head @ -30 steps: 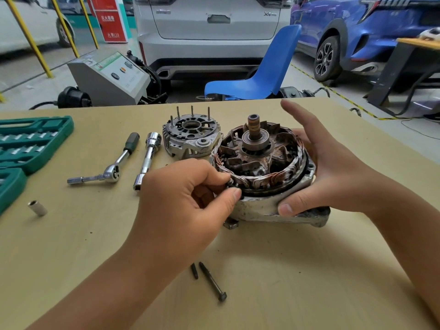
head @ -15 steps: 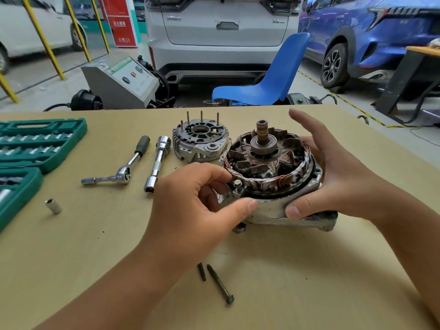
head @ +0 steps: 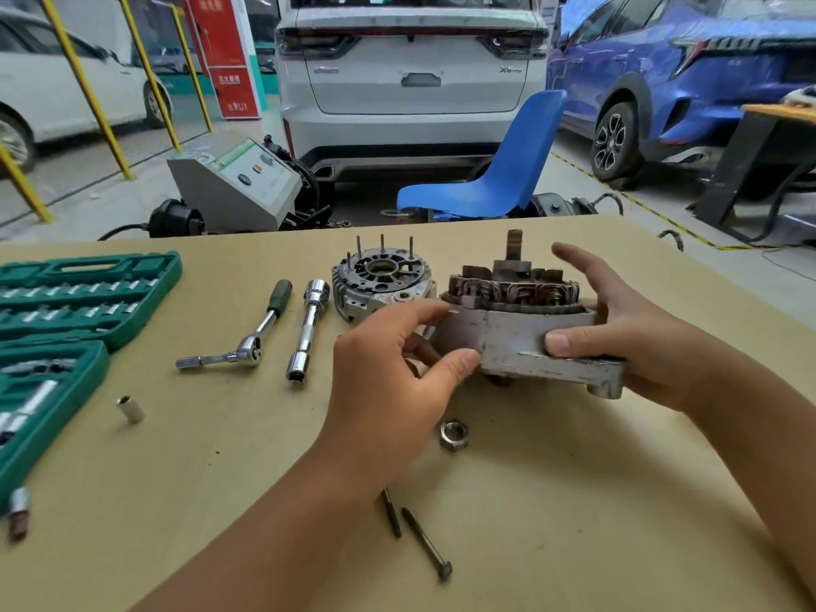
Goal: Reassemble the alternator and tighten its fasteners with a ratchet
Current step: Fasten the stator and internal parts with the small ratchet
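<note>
Gripping the grey cast-metal alternator housing with copper stator windings [head: 516,333], the left hand [head: 388,386] and right hand [head: 636,337] curl partly closed on opposite flanks near the tan worktop's [head: 574,501] far edge. It is judged heavy and rigid, with fragile windings: hold the casting only. Compared with 0.5 s earlier, it is lifted, uncovering a steel hex nut [head: 453,435].

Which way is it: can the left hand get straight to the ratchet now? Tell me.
Probably yes, but not right away. The ratchet lies bare on the table with nothing over it, on the left hand's side; that hand must first let go of the alternator body.
</note>
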`<action>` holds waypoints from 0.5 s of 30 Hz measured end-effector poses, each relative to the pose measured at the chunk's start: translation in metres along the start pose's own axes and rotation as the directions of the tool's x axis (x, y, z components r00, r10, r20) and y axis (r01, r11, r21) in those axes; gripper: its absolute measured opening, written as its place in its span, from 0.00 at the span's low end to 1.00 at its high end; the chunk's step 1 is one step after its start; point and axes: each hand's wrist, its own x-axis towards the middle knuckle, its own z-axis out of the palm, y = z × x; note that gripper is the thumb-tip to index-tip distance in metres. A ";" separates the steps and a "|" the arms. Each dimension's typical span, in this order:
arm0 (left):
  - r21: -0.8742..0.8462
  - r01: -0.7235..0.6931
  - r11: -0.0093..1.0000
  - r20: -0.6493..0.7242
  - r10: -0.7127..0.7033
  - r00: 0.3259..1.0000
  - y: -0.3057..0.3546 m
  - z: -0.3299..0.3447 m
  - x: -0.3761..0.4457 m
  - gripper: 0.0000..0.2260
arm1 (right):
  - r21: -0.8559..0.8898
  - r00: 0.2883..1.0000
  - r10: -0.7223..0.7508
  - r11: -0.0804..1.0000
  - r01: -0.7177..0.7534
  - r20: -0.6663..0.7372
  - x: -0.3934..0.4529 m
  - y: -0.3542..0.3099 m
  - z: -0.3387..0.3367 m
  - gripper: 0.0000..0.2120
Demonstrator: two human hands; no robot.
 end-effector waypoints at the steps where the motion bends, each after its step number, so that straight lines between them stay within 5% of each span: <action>1: 0.005 -0.012 1.000 0.008 0.012 1.000 -0.001 0.000 -0.001 0.18 | 0.008 1.000 0.009 1.000 -0.009 -0.005 -0.002 0.001 -0.001 0.59; 5: 0.105 -0.090 0.990 -0.017 0.093 0.996 -0.005 -0.008 0.004 0.15 | -0.016 1.000 0.022 1.000 -0.022 0.003 -0.005 0.003 -0.006 0.60; 8: 0.365 -0.102 0.926 -0.135 0.161 0.978 -0.021 -0.041 0.020 0.06 | -0.046 1.000 0.016 0.999 -0.017 -0.012 -0.005 0.002 -0.005 0.58; 12: 0.602 0.308 0.737 -0.179 -0.251 0.951 -0.058 -0.083 0.032 0.15 | -0.071 0.997 0.001 0.997 -0.006 -0.074 -0.007 -0.001 -0.001 0.56; 15: 0.651 0.435 0.622 -0.137 -0.468 0.873 -0.072 -0.085 0.033 0.25 | -0.096 0.994 -0.012 0.995 0.001 -0.110 -0.008 -0.003 0.004 0.54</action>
